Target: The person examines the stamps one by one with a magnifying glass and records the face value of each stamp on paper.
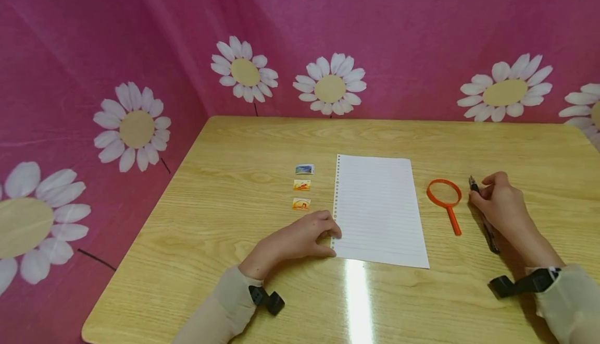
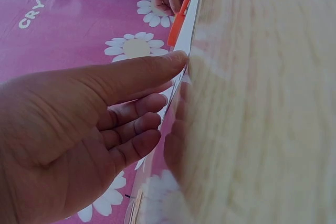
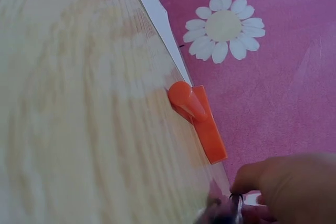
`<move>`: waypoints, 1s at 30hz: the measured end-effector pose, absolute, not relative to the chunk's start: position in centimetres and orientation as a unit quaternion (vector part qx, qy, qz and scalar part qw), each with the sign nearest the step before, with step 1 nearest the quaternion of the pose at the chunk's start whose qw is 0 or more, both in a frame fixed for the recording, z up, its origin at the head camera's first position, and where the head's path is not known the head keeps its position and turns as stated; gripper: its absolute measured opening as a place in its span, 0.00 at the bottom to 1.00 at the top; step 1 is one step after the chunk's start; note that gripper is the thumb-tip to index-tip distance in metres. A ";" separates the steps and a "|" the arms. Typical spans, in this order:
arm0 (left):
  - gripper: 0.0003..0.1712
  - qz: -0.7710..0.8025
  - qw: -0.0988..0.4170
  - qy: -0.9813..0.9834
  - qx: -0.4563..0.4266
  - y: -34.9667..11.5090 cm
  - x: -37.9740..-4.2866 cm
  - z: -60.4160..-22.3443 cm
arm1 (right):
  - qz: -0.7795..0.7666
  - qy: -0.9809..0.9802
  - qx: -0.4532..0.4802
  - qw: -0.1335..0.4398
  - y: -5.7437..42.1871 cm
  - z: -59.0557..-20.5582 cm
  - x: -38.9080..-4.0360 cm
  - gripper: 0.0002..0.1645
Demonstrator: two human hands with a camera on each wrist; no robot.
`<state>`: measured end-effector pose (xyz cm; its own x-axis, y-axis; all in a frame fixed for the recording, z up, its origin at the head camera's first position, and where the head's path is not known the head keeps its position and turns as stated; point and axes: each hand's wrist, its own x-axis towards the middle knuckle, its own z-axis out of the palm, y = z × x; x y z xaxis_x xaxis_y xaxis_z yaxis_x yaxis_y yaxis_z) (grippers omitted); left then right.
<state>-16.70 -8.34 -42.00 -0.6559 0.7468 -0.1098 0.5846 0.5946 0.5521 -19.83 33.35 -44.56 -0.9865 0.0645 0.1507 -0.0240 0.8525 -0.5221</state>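
The right grip (image 1: 505,206) pinched, so far as the blurred wrist view showed, the black pen (image 1: 490,237) on the worktop (image 1: 234,177). The left grip (image 1: 304,235), quite relaxed, touched the left edge of the paper (image 1: 379,208). Between paper and pen lay an orange magnifying glass (image 1: 450,211).

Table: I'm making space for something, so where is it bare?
Bare table lies left of the three picture cards and between the paper and pink cloth. Crowded: the magnifying glass, pen and right hand sit close together; the left hand rests at the paper's left edge.
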 end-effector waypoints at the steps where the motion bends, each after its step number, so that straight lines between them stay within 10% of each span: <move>1: 0.18 0.242 0.169 0.877 0.379 -8.3 -16.7 -42.0 | 0.274 -0.958 -0.009 0.084 33.4 -44.6 -19.7 0.22; 17: 0.17 0.240 0.173 0.879 0.375 -8.3 -16.7 -41.9 | 0.220 -0.954 0.103 0.174 34.4 -44.3 -19.6 0.09; 30: 0.17 0.244 0.177 0.879 0.369 -8.3 -16.6 -41.7 | 0.212 -0.942 0.162 0.205 36.4 -44.7 -18.7 0.29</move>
<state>-16.59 -8.26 -41.73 -0.6652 0.7350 -0.1318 0.5621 0.6091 0.5596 -18.66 36.37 -44.71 -0.8632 -0.2179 0.4554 -0.3923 0.8573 -0.3335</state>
